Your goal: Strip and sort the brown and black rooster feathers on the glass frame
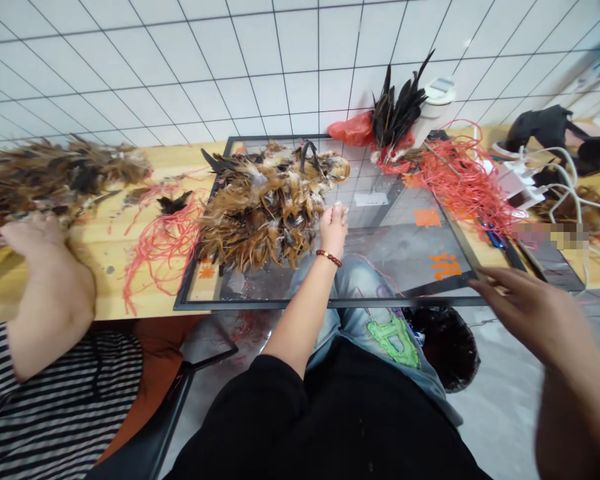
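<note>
My left hand (pixel 334 225), with a red bead bracelet on its wrist, rests over the glass panel (pixel 365 257) at the right edge of a brown feather pile (pixel 265 207). Its fingers are curled together around something small and whitish. My right hand (pixel 517 307) is at the panel's right front corner, blurred, its fingertips pressed together; what they hold, if anything, I cannot make out. Black feathers (pixel 397 110) stand in a red bag (pixel 353 130) at the back. A tangle of pink string (pixel 465 180) lies to their right.
At the left, a person in a striped shirt (pixel 45 407) has hands near another feather heap (pixel 55 170). More pink string (pixel 160 243) lies on the wooden table (pixel 100 267). White cables (pixel 575 193) are at the right; a black-lined bin (pixel 450 347) is below.
</note>
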Motion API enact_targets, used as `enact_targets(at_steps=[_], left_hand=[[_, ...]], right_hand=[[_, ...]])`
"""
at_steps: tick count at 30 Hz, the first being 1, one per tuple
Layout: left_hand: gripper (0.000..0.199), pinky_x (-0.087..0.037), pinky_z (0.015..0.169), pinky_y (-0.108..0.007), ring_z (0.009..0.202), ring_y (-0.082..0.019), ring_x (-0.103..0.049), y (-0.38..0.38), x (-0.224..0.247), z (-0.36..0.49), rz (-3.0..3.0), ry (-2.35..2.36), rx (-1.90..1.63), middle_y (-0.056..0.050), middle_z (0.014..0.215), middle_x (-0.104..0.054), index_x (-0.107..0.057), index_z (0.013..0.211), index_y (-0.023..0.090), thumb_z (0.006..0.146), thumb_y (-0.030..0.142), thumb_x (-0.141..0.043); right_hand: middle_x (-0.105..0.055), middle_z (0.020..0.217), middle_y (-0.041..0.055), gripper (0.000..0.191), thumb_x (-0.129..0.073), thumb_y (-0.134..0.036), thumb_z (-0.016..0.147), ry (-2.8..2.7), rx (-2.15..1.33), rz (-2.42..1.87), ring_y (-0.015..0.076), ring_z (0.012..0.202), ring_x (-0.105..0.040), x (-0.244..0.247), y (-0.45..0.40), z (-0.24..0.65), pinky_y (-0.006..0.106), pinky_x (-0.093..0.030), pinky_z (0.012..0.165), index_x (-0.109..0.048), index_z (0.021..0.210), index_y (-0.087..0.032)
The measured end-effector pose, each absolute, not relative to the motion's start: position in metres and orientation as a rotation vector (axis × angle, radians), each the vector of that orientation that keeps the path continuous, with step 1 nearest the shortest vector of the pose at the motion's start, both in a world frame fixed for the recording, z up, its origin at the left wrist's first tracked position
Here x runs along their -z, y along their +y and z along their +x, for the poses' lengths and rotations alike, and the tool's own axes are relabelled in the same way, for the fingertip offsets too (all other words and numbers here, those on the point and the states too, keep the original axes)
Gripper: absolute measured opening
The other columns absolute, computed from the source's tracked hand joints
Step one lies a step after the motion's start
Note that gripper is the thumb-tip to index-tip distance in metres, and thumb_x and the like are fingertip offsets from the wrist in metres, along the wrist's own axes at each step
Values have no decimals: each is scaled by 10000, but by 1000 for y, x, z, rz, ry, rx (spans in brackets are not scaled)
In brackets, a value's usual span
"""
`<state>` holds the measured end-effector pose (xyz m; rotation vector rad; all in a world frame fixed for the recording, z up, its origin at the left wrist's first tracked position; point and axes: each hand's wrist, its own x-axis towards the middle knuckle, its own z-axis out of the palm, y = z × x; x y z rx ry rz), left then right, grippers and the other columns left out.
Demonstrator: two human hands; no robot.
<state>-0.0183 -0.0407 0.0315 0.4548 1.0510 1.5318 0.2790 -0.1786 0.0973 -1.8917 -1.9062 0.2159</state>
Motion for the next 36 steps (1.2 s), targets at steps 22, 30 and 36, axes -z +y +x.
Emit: enact_targets(at_steps=[22,30,36], left_hand=[[336,-142,409,-186,396,-18,-270,-46,-31,-14,622,1059,-1348,75,532,-401,-522,762,167,878,457,-645],[379,-260,487,-190,484,-61,-357,-42,-14,-17,884,1176,-1343,49,528,-422,-512,652,175,868,459,-641],[244,-292,550,-187,532,-66,-367,-40,-14,-21,984,1249,-1236,60,560,-427,-559,742,162,928,319,-544]], right_hand=[[-699,785,2,342,-782,-496,648,-1288,-1157,-1062,144,729,-633,-5,-12,94,326,-548,789,-670,794,-208],[-686,762,-7,287,-812,-399,604,-1167,-1203,-1032,130,715,-611,1,-11,92,301,-521,775,-682,762,-198],[-688,814,-11,442,-855,-469,586,-1266,-1251,-998,124,711,-591,0,-8,98,294,-523,747,-756,954,-244]])
